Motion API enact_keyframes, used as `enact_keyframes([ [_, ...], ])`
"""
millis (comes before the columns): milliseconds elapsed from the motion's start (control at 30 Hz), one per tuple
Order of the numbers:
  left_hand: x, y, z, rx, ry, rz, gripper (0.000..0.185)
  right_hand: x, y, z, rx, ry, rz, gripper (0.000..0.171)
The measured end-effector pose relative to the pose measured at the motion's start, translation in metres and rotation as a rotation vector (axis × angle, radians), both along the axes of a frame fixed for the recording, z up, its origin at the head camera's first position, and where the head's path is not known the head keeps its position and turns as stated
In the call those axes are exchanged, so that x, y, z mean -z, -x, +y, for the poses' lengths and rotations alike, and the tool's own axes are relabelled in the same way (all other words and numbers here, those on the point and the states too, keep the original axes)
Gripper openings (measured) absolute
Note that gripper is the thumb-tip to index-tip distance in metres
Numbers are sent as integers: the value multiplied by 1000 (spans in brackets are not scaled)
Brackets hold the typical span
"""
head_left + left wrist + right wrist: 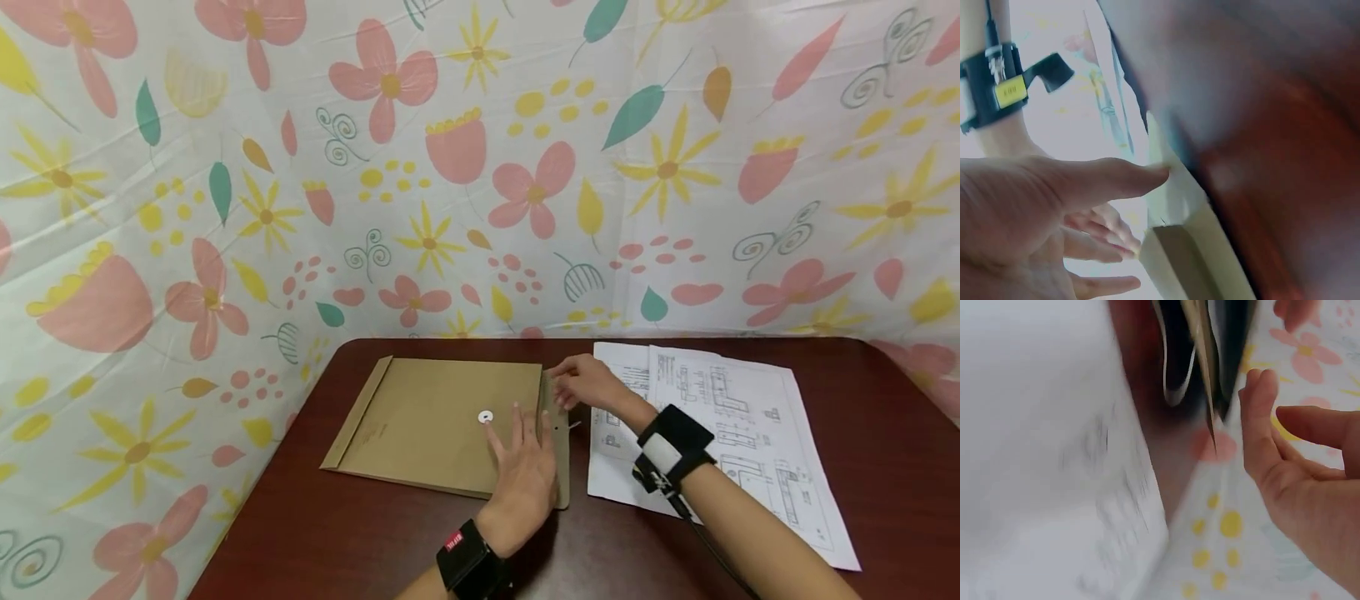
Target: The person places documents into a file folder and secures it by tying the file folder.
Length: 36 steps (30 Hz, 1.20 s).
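Observation:
A brown kraft envelope (427, 425) lies flat on the dark table (360, 533), its white round button (485, 416) facing up. My left hand (525, 471) presses flat on its right part, fingers straight and spread; the left wrist view shows this hand (1054, 206) beside the pale flap edge (1179, 206). At the envelope's upper right corner my right hand (583, 383) has loosely extended fingers at the flap (561, 467). Seen from the right wrist, that hand (1297, 469) is relaxed with the thumb apart, right next to the envelope's edge (1205, 356), holding nothing.
White sheets with technical drawings (735, 417) lie on the table right of the envelope, partly under my right forearm. A flower-print cloth (480, 167) walls in the back and left side. Both wrists wear black bands.

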<state>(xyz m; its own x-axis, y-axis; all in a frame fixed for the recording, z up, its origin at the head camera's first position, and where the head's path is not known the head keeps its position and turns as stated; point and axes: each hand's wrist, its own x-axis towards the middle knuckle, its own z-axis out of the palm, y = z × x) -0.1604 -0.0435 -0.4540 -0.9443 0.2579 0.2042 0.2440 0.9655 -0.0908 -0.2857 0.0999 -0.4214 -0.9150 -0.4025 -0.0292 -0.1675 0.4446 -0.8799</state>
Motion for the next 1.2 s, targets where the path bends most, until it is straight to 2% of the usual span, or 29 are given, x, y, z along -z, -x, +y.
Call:
enact_keyframes([
  [233,-9,0,13,159,-114,112,63,-26,-24,52,80,-298,279,25],
  [367,-15,0,27,232,-143,145,39,-33,-35,83,155,-408,421,23],
  [500,-20,0,41,275,-192,120,24,-33,-45,110,223,-501,472,24],
  [667,-19,5,61,268,-262,15,19,-28,-58,140,309,-556,525,24],
  [800,-17,14,75,262,-316,-45,20,-24,-69,165,421,-576,520,28],
  [1000,-16,36,96,211,-327,-69,33,-20,-84,196,560,-622,461,45],
  [1100,-14,47,107,170,-316,-82,36,-17,-89,208,573,-682,356,52],
  [1200,-11,56,119,116,-311,-110,36,-11,-92,217,542,-738,215,59],
])
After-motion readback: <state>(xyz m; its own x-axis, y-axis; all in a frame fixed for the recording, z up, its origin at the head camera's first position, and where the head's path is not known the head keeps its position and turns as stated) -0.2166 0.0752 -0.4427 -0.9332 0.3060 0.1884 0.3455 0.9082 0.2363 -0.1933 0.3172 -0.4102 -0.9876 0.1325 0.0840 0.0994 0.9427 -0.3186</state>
